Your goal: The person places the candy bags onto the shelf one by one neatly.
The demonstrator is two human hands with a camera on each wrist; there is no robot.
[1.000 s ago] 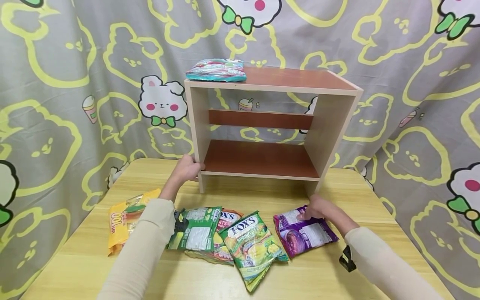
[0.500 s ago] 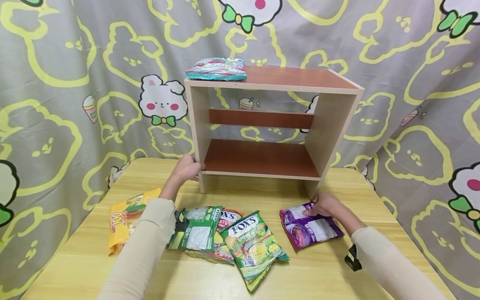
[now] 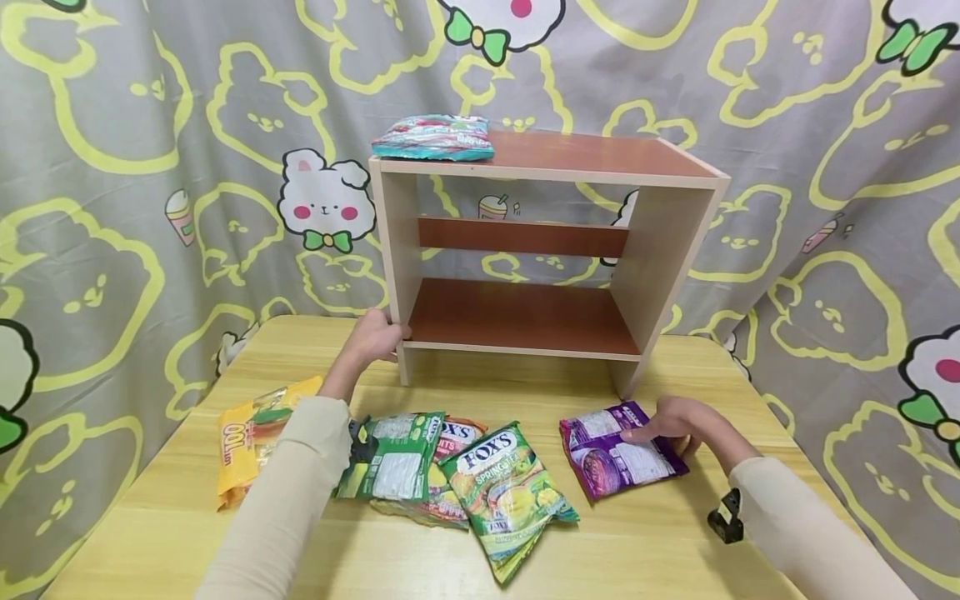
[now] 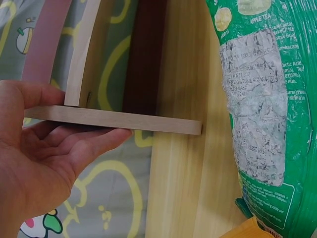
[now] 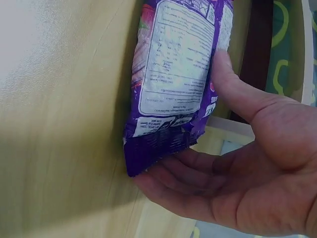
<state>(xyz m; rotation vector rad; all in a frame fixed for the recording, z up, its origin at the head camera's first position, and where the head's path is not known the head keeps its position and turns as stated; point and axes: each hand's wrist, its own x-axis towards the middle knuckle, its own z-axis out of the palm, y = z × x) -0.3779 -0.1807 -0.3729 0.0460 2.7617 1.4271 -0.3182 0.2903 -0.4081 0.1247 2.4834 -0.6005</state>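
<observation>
With thumb in front and fingers behind, my left hand (image 3: pixel 372 337) grips the left side panel (image 4: pixel 158 123) of a small wooden shelf unit (image 3: pixel 525 312) that stands on the table. My right hand (image 3: pixel 681 423) is at the right end of a purple candy bag (image 3: pixel 596 458), printed back up. In the right wrist view the thumb lies along the bag and the curled fingers (image 5: pixel 173 198) reach under its end. The bag still lies on the table. How firmly it is held cannot be told. A teal candy bag (image 3: pixel 435 139) sits on the unit's top left.
Nearer the front lie a green Fox's bag (image 3: pixel 498 492), a red-orange Fox's bag (image 3: pixel 450 500) partly covered, a green bag turned back up (image 3: pixel 397 467) and a yellow bag (image 3: pixel 240 450) at left. A patterned curtain (image 3: pixel 247 167) surrounds the table (image 3: pixel 585 558).
The purple bag slid right with my right hand, then stopped. The right hand has since shifted further right, to the bag's end. My left hand has stayed on the side panel.
</observation>
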